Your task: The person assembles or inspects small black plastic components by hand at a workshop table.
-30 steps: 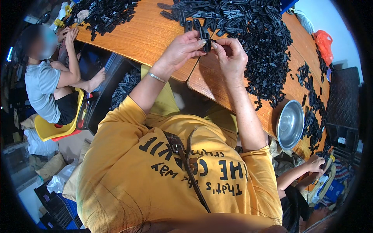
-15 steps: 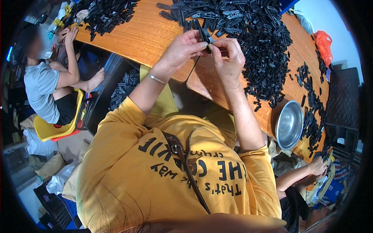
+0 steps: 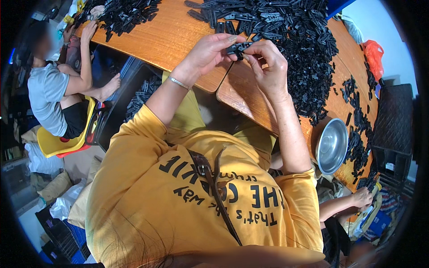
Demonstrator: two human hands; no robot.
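Observation:
Over the near edge of the table, my left hand (image 3: 206,54) pinches a small, elongated black plastic part (image 3: 239,48) between thumb and fingers. From the other side my right hand (image 3: 271,67) closes its thumb and fingertips on the right end of that part. Whether a second tiny piece sits in the right fingertips is hidden. Just beyond my hands lies a heap of long black plastic parts (image 3: 271,18). To the right of my right hand spreads a pile of small black pieces (image 3: 308,73).
A steel bowl (image 3: 333,146) stands near the table's right edge, beside scattered black parts (image 3: 357,129). A person (image 3: 56,96) sits at the left by another black heap (image 3: 127,15). Another person's hands (image 3: 361,198) work at lower right. A dark bin (image 3: 140,91) holds parts below the table.
The black part has turned from pointing away from me to lying more crosswise between my hands. My right hand has shifted slightly right.

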